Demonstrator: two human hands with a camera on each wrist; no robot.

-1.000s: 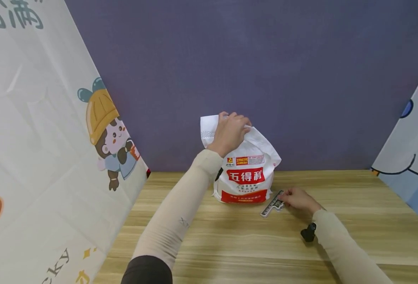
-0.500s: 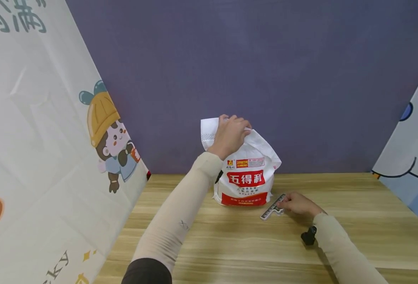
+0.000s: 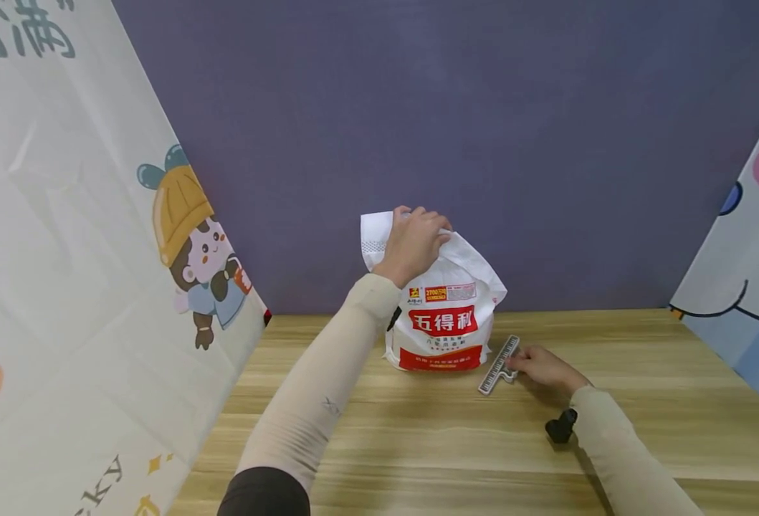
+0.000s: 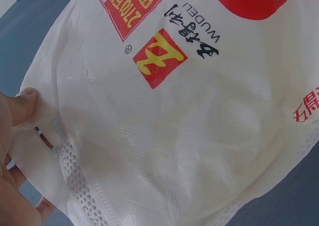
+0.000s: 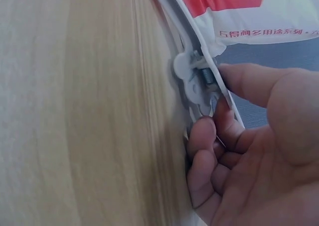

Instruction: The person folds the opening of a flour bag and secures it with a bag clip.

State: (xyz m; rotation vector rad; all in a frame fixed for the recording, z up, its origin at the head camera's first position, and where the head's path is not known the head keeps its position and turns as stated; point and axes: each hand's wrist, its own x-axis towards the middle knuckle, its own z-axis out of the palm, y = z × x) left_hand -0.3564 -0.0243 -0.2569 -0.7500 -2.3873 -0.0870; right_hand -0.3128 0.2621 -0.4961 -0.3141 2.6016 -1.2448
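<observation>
A white flour bag [image 3: 446, 287] with red panels and Chinese lettering stands upright on the wooden table. My left hand [image 3: 414, 244] grips its folded top edge; in the left wrist view the thumb [image 4: 25, 106] presses one side of the cloth, with fingers behind. To the bag's right, my right hand [image 3: 547, 367] holds a long clip [image 3: 500, 365] with a piano-key pattern, pinching it by its handle. Its spring and pale grey underside show in the right wrist view, between thumb [image 5: 249, 81] and curled fingers, close over the table.
The wooden table [image 3: 418, 444] runs back to a dark blue-grey backdrop [image 3: 482, 107]. A white printed sheet [image 3: 63, 251] with a cartoon child borders the left, another printed sheet [image 3: 734, 272] the right. A black wrist camera [image 3: 561, 426] sits at the right wrist.
The clip in my right hand has turned, its patterned face now showing more fully and standing steeper. My left hand keeps its grip on the bag's top. The head view shifts slightly.
</observation>
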